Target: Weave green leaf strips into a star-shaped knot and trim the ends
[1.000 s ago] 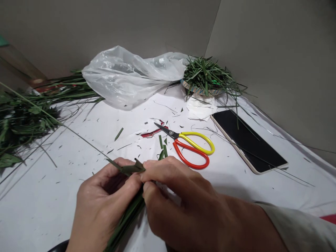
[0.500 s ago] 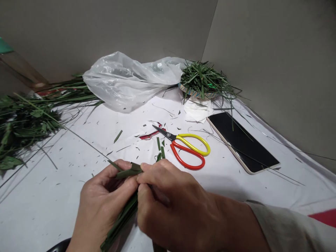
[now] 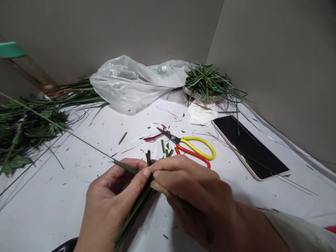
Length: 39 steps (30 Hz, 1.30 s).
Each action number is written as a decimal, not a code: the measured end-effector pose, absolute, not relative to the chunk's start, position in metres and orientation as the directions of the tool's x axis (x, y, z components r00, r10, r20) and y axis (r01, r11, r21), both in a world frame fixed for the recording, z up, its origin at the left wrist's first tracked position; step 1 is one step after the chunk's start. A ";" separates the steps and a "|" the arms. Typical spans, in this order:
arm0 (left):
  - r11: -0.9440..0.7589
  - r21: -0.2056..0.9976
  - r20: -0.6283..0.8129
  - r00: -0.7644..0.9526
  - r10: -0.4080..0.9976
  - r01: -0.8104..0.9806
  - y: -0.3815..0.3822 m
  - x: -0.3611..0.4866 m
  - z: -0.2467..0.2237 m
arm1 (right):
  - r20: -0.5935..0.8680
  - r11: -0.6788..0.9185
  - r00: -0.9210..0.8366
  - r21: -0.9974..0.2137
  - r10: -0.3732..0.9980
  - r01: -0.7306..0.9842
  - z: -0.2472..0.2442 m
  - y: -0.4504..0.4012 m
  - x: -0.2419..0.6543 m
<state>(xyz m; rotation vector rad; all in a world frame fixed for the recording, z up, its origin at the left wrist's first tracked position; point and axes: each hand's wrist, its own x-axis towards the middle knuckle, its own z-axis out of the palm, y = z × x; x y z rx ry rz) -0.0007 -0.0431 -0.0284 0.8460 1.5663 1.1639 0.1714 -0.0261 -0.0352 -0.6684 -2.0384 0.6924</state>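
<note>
A bundle of long green leaf blades point(image 3: 133, 213) slants down between my two hands. My left hand point(image 3: 115, 196) is closed round its upper end, thumb pressed on the blades. One long thin blade point(image 3: 89, 144) runs from that grip out to the left. My right hand point(image 3: 194, 192) pinches at the top of the bundle against the left thumb, where a short folded leaf end sticks up. The right hand's lower fingers are partly smeared. Just beyond my hands lie scissors point(image 3: 178, 140) with one yellow and one red handle, part of the red one hidden behind the right hand.
A phone point(image 3: 249, 147) lies at the right, crossed by thin strands. Cut blades point(image 3: 207, 80) heap on a round holder at the back. A clear plastic bag point(image 3: 136, 84) covers more blades. Leafy stems point(image 3: 31, 129) and a green-lidded bottle point(image 3: 28, 66) stand left. Clippings dot the white sheet.
The leaf piece that lay folded across the bundle's top now points up. My right fingers have shifted, now covering part of the red handle. The whole view has moved slightly.
</note>
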 end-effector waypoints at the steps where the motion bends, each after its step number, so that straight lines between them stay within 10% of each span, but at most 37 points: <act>1: 0.289 0.957 -0.274 -0.288 0.918 0.010 -0.042 -0.001 -0.027 | 0.578 0.710 -0.466 -0.683 0.669 0.173 -0.034 -0.024 0.171; 34: 0.241 0.968 -0.220 -0.238 0.946 0.064 -0.042 -0.013 -0.023 | 0.655 0.679 -0.226 -0.734 0.721 0.035 -0.022 -0.022 0.174; 39: 0.251 0.968 -0.252 -0.172 0.952 -0.031 -0.040 -0.017 -0.026 | 0.398 0.398 -0.053 -0.917 0.916 -0.017 -0.023 -0.010 0.173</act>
